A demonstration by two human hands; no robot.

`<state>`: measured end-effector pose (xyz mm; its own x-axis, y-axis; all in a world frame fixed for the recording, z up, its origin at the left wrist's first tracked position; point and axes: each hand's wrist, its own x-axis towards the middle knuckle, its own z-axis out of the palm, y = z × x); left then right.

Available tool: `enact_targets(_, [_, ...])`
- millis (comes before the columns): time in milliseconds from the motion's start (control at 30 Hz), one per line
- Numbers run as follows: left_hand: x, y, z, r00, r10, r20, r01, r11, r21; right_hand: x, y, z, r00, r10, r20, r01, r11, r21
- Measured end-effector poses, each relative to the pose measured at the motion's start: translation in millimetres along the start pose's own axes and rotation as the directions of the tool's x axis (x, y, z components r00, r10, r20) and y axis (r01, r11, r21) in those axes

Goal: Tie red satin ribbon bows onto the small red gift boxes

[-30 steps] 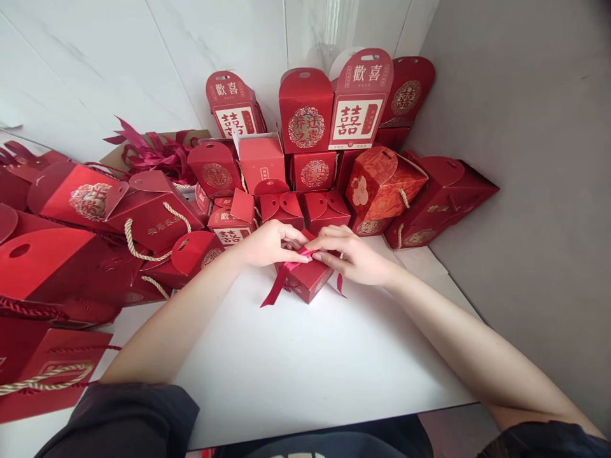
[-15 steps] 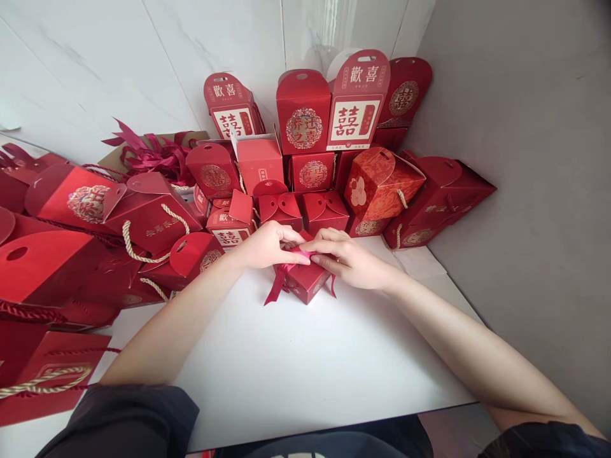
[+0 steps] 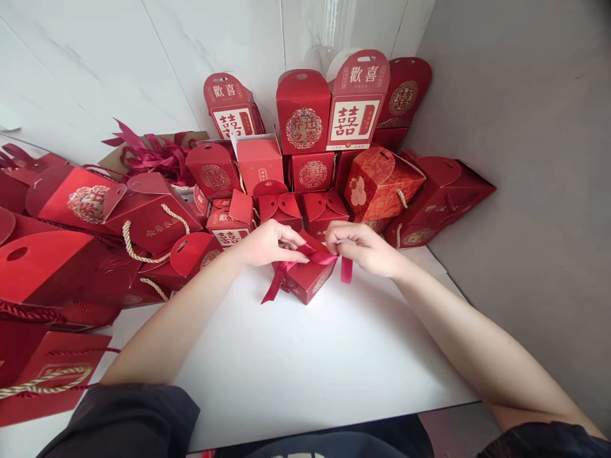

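A small red gift box [image 3: 310,283] with gold print on one side sits on the white table [image 3: 286,356], a corner turned toward me. Over its top runs a dark pink satin ribbon [image 3: 322,256]. At the left, my left hand [image 3: 272,245] pinches the ribbon between thumb and fingers, and one tail hangs down beside the box. My right hand [image 3: 356,245] is closed on the other side of the ribbon, just off the box's right edge. A short end dangles below its fingers. The middle of the ribbon is partly covered by my fingers.
Red gift boxes, some with gold rope handles, are stacked behind, such as an orange-red patterned box [image 3: 382,184]. More red boxes [image 3: 153,213] crowd the left, near a heap of loose ribbons [image 3: 153,156]. A grey wall [image 3: 525,191] stands at the right.
My right hand has moved right, away from my left, drawing the ribbon out with it. More of the ribbon shows between the hands. My left hand has stayed nearly in place.
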<state>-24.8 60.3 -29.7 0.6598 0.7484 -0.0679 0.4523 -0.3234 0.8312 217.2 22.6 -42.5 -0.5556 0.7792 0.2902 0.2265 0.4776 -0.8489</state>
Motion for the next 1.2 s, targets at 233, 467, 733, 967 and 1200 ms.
enact_targets(233, [0.4, 0.1, 1.7, 1.0, -0.017, -0.024, 0.017, 1.0, -0.003, 3.8, 8.1, -9.3, 0.982, 0.18, 0.054, -0.182, 0.982, 0.046])
enact_targets(467, [1.8, -6.5, 2.4, 0.999, 0.04, -0.008, -0.04, 0.999, 0.003, 2.8, 5.2, 19.9, 0.997, 0.057, -0.057, -0.065, 0.988, -0.138])
enact_targets(733, [-0.2, -3.4, -6.3, 0.996, 0.056, 0.072, -0.056, 0.998, -0.006, 4.5, 12.9, 15.2, 0.998, 0.055, -0.035, -0.058, 0.996, -0.07])
enact_targets(967, [-1.2, -4.2, -14.1, 0.987, 0.036, 0.159, -0.025, 0.997, -0.074, 4.0, 8.1, 3.5, 0.985, 0.145, 0.094, -0.154, 0.982, 0.105])
enact_targets(1200, [-1.1, -3.9, -8.4, 0.987, 0.032, 0.156, -0.017, 0.995, -0.096, 5.7, 9.7, 5.0, 0.973, 0.138, 0.184, -0.187, 0.94, 0.286])
